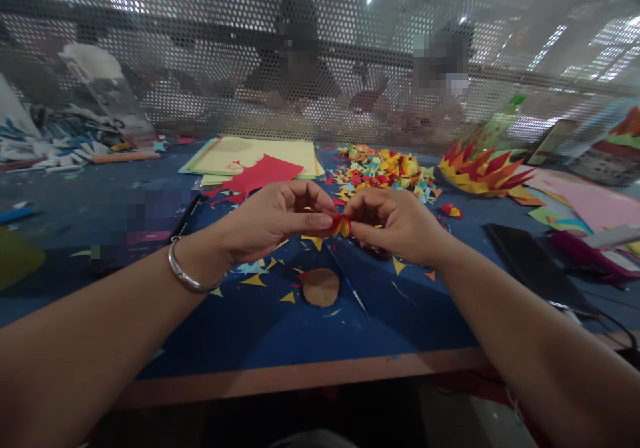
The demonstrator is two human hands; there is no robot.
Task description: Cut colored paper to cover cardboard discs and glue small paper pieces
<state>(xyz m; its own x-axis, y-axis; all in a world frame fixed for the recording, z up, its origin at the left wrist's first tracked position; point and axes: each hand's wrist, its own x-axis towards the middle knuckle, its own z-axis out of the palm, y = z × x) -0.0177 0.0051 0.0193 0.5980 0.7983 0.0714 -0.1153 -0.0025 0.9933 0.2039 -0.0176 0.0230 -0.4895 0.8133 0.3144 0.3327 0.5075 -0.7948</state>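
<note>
Between my two hands is a small red and yellow folded paper piece [342, 225], held above the blue table. My left hand [280, 220] pinches its left side with thumb and fingers. On the other side, my right hand [393, 225] grips it between thumb and forefinger. Below them lie a round brown cardboard disc [321, 287] and a thin blue brush-like tool [349, 281]. Yellow, blue and green paper scraps [254, 279] are scattered around these. A cut red paper sheet [265, 176] lies just beyond my left hand.
Stacked yellow paper [270, 149] and a heap of coloured paper bits [385, 168] lie farther back. At right are a spiky paper piece [487, 171], a green-capped bottle [503, 123] and a black phone-like slab [537, 268]. A perforated screen [225, 55] rises behind; people are blurred beyond.
</note>
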